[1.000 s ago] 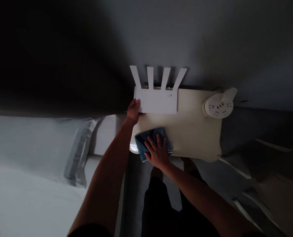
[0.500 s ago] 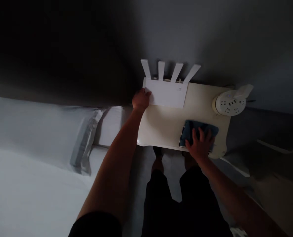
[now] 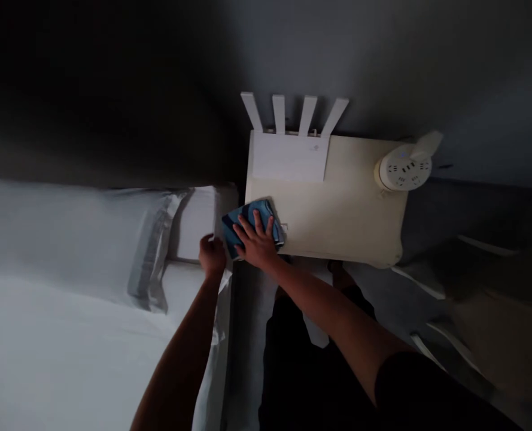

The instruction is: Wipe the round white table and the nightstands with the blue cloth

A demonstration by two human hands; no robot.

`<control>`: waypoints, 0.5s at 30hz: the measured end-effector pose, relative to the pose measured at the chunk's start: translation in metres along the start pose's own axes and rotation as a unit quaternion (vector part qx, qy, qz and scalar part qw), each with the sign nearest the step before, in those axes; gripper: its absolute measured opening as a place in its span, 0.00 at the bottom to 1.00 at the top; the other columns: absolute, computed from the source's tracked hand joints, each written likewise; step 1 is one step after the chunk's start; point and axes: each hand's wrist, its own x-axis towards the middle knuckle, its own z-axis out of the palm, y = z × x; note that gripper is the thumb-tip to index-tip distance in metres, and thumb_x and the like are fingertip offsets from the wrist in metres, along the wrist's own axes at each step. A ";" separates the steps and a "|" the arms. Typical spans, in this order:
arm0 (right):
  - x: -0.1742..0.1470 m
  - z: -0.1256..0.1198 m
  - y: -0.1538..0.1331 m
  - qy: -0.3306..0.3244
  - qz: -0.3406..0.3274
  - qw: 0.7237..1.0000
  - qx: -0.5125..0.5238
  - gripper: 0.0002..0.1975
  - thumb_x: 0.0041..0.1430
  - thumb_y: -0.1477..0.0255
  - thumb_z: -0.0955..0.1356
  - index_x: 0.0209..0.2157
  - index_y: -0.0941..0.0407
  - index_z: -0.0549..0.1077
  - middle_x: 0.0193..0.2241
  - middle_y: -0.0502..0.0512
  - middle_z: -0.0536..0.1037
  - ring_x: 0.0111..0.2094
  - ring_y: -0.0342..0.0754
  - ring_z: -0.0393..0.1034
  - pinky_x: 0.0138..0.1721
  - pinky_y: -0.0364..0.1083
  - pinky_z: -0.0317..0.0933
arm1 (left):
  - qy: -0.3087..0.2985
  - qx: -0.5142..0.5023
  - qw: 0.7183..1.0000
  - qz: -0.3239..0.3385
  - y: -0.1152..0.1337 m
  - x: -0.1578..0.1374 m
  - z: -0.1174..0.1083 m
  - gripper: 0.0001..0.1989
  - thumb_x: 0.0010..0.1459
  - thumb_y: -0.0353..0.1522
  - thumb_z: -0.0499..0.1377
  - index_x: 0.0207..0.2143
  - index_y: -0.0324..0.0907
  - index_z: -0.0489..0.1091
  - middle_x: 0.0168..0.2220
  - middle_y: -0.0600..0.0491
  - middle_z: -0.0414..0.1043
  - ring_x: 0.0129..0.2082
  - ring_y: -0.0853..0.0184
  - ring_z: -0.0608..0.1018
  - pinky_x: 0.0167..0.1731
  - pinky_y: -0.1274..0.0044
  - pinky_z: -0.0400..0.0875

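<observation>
R hand (image 3: 257, 242) lies flat, fingers spread, palm down on a blue cloth (image 3: 251, 226), pressing it onto the near-left corner of the cream worktop (image 3: 337, 209). Grip there is wide, a flat press and no pinch; part of the cloth sticks out past the fingertips twd the wall and off the left side. L hand (image 3: 212, 254) is just beside it, off the worktop's left edge, over the gap betw worktop and bed (image 3: 45, 335). L grip looks curled narrow into a loose fist, nothing seen in it; too dim to be sure if it touches the bed edge.

At the back-left of the worktop, against the grey wall (image 3: 382, 54), lies a flat white router (image 3: 290, 157) w/ four antennas fanned up behind it. Neither hand touches it. At the back-right corner stands a round white power socket (image 3: 404, 167), well apart from both hands. A white pillow (image 3: 68, 233) lies on the bed to the left. The person's dark trousers (image 3: 292, 365) and feet show below, on the floor.
</observation>
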 end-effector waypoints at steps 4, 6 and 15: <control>-0.103 -0.040 0.098 -0.012 0.077 0.993 -0.086 0.39 0.78 0.51 0.68 0.84 0.45 0.68 0.88 0.56 0.56 0.88 0.84 0.36 0.80 0.91 0.36 | -0.104 0.118 0.985 -0.077 -0.111 -0.076 -0.009 0.15 0.76 0.35 0.57 0.61 0.47 0.75 0.43 0.47 0.87 0.49 0.51 0.89 0.49 0.65 0.80; -0.169 -0.065 0.161 0.013 0.186 0.971 -0.148 0.39 0.74 0.54 0.68 0.81 0.51 0.73 0.86 0.65 0.60 0.87 0.87 0.39 0.78 0.93 0.38 | -0.161 0.156 0.970 -0.096 -0.149 -0.110 -0.013 0.16 0.74 0.35 0.58 0.60 0.48 0.77 0.47 0.43 0.87 0.54 0.47 0.90 0.51 0.62 0.82; -0.184 -0.037 0.153 0.076 0.264 0.939 -0.206 0.38 0.74 0.52 0.71 0.79 0.51 0.76 0.86 0.73 0.59 0.86 0.90 0.41 0.76 0.92 0.45 | -0.390 0.157 0.899 -0.118 -0.187 -0.207 -0.024 0.18 0.61 0.45 0.68 0.52 0.54 0.79 0.37 0.50 0.85 0.46 0.47 0.93 0.41 0.63 0.88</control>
